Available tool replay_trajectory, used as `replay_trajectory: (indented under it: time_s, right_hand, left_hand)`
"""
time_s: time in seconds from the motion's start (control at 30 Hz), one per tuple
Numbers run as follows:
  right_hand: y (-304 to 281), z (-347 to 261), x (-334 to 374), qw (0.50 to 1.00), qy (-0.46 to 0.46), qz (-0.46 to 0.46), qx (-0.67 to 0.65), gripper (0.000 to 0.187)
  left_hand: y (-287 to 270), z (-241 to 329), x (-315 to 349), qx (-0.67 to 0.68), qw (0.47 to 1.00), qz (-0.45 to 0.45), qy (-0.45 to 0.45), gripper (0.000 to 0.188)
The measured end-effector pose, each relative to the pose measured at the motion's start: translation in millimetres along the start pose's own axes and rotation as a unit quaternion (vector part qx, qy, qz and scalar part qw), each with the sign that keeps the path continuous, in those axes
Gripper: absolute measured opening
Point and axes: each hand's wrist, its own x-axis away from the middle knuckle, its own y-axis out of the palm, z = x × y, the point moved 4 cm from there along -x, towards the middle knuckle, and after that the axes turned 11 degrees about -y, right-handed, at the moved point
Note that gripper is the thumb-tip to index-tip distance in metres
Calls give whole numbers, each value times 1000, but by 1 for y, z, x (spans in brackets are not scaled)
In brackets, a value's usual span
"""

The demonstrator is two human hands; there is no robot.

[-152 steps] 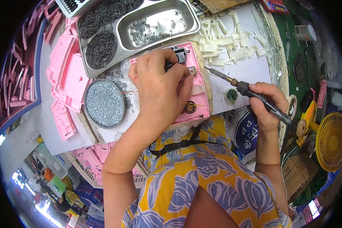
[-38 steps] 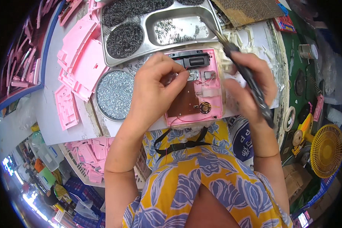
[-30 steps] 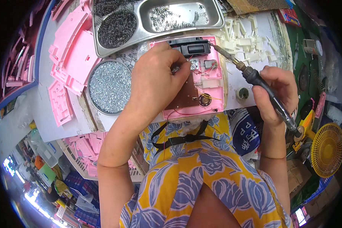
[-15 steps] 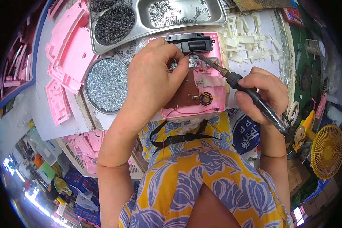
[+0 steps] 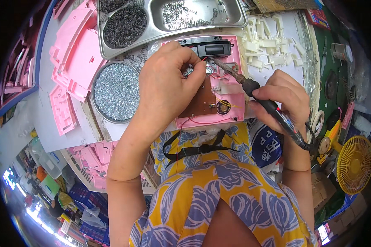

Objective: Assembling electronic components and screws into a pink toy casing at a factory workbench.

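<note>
My right hand (image 5: 286, 101) is wrapped round the black handle of a soldering iron (image 5: 272, 109), which points up and to the left. Its tip reaches in among thin wires beside a black part (image 5: 214, 49) at the far side of a pink plastic housing (image 5: 240, 101). Over the housing's left part, my left hand (image 5: 167, 80) pinches a thin red wire (image 5: 205, 59) between thumb and forefinger, close to the iron's tip. Inside the housing lie a brown board (image 5: 200, 103), a small spring and a round speaker-like part (image 5: 223, 107). The wire's lower end is hidden by my fingers.
A round tin of small screws (image 5: 116, 92) stands left of my left wrist. Behind it is a metal tray (image 5: 196, 28) of springs. Pink plastic parts (image 5: 80, 53) lie at the left, white plastic pieces (image 5: 270, 43) at the back right. A yellow fan (image 5: 355, 164) stands at the right.
The soldering iron's tip has shifted slightly left and up, and my right hand has moved a little with it. My left hand has stayed nearly in place.
</note>
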Motion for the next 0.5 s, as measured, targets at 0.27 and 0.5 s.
replay_trajectory:
  time_s: [0.27,0.5]
  right_hand:
    - [-8,-1,1,998,68,4,-17,26]
    - [-2,5,-5,997,70,-12,-22,26]
  left_hand:
    - [1,0,0,-10,1000,10,7,14]
    - [2,1,0,-17,1000,14,4,14]
